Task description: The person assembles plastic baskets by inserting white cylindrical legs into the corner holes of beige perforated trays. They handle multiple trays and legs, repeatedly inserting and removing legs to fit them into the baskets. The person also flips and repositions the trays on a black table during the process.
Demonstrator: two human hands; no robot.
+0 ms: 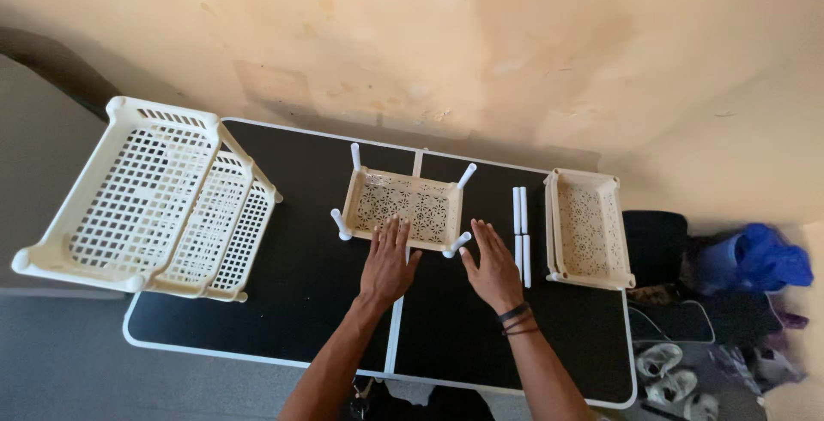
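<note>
Your left hand (pixel 388 265) lies flat, fingers spread, fingertips at the near edge of the legged tray (pixel 403 206) at frame centre. Your right hand (pixel 493 268) is flat and open too, gripping nothing, between that tray's corner leg (pixel 457 245) and the loose tubes (pixel 521 232).

Black folding table (pixel 283 266): three cream baskets (pixel 403 206), maybe four white tubes (pixel 521 232).

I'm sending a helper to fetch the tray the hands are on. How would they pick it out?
On the black folding table, look to the middle, just beyond the left hand and right hand. The cream lattice tray there has white pegs sticking out at its four corners; the tray on the right has none.
</note>
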